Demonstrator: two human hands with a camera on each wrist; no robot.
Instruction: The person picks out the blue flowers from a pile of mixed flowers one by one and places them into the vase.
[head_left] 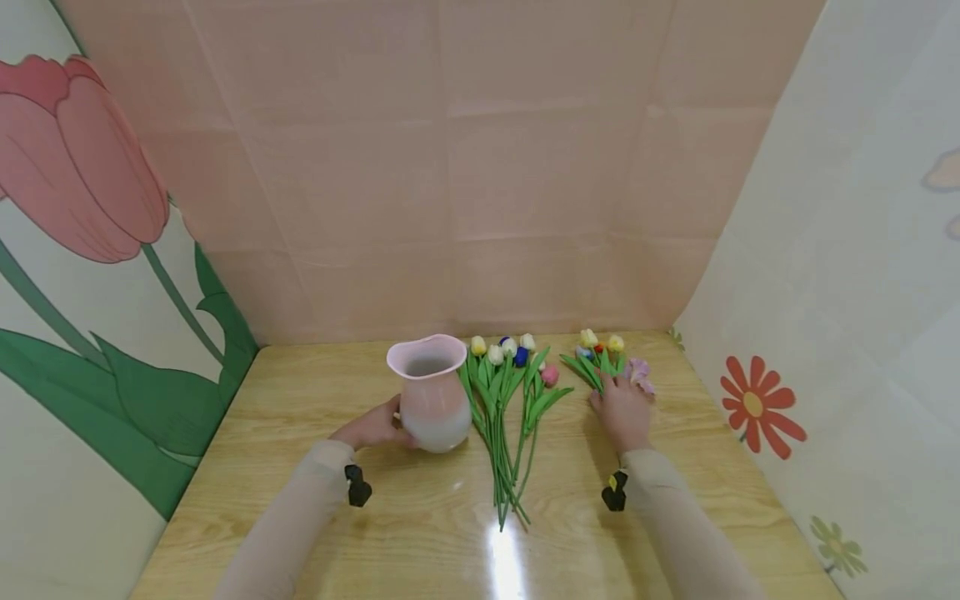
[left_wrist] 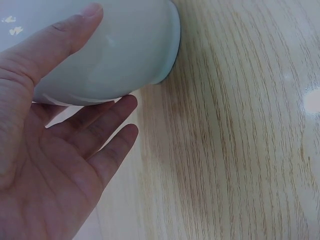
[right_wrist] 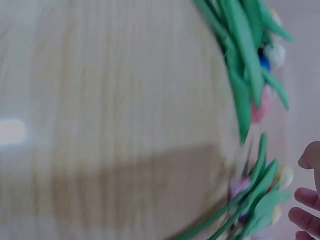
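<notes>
A pink-and-white vase (head_left: 435,408) with a wavy rim stands left of the middle of the table. My left hand (head_left: 378,427) holds its side low down; in the left wrist view the thumb lies across the glossy vase wall (left_wrist: 125,55) and the fingers touch its other side. Over a small bunch of artificial flowers (head_left: 592,367) at the back right is my right hand (head_left: 624,414). Its fingers (right_wrist: 305,220) are spread in the right wrist view, just beside the yellow, red and purple blooms, gripping nothing. Most of this bunch's stems are hidden by that hand in the head view.
Between the hands lies a larger bunch of artificial tulips (head_left: 497,400), with white, yellow, blue and pink heads and long green stems toward the front. The wooden table (head_left: 420,533) meets a pink backdrop (head_left: 450,208) behind and flower-printed cloth (head_left: 847,333) on the right.
</notes>
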